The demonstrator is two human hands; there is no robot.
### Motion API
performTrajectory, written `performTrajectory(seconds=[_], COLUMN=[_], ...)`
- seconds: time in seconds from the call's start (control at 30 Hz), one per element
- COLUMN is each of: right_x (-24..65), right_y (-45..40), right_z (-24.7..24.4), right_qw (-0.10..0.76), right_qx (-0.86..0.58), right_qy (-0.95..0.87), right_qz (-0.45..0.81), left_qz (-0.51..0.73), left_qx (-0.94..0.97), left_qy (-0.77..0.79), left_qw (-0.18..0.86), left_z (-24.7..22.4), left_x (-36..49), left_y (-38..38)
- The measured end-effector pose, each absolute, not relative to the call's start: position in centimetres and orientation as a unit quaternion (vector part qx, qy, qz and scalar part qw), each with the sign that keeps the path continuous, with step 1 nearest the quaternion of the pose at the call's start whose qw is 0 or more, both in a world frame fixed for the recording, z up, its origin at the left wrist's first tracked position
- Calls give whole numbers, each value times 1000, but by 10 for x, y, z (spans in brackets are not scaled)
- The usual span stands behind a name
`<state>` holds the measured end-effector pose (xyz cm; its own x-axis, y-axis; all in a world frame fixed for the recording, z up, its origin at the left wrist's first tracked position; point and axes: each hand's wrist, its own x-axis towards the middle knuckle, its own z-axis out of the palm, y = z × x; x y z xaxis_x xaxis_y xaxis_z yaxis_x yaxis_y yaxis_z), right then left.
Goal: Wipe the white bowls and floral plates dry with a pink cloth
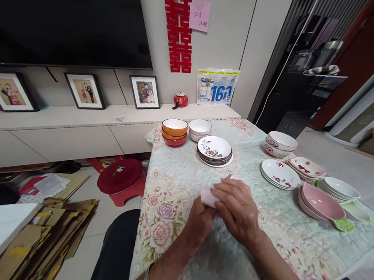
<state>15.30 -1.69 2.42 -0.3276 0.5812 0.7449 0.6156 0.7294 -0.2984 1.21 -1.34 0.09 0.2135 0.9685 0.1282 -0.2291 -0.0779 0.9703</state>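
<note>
Nearer me than the plate stack (214, 148) on the bench (165, 236), my left hand (199, 221) and right hand (236, 204), both curled nearly closed, grip a pale scrap (208, 198) (cloth or paper, I can't tell).

On the left wrist I am seeing, from my remote seat, a slim, rounded, silver-coloured metal bangle (147, 277); its smooth band is shining pale and plain, and the lower frame edge is cutting off part of it. Above it, the left forearm (171, 257) is showing bare, running into the bare left hand (201, 223). The right forearm (273, 261) is likewise showing bare, tapering toward the bare right hand (240, 208), whose fingers (234, 187) are looking rounded and slightly blurred on my feed. Lower down, I am making out plain black fabric legwear (115, 252): one dark, smooth leg is appearing at the left, and a smaller black patch is showing at the lower right.
</note>
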Motion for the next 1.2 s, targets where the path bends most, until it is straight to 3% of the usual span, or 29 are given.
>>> performTrajectory(seconds=[0.13, 0.27, 0.4, 0.5, 0.63, 0.77, 0.97, 1.2], right_x=[178, 182, 165, 152, 154, 172, 189, 188], right_y=[1, 6, -6, -17, -19, -6, 11, 5], right_z=[11, 5, 13, 22, 28, 21, 7, 17], right_qw=[527, 543, 526, 466, 426, 492, 544, 578], right_qx=[-468, -550, -529, -475, -428, -454, -540, -512], right_qy=[-702, -599, -659, -746, -796, -738, -495, -451], right_qz=[102, 209, 92, -17, -35, 86, 409, 448], left_qz=[463, 461, 479, 496, 493, 462, 486, 489], left_qx=[570, 571, 522, 503, 512, 550, 465, 347], left_qy=[345, 341, 328, 328, 333, 318, 320, 284], left_qw=[585, 588, 625, 628, 620, 619, 668, 748], left_z=[4, 0, -1, 4, 11, 4, -9, 0], left_x=[9, 8, 11, 12, 10, 7, 10, 12], left_y=[-14, -13, -13, -14, -15, -13, -10, -13])
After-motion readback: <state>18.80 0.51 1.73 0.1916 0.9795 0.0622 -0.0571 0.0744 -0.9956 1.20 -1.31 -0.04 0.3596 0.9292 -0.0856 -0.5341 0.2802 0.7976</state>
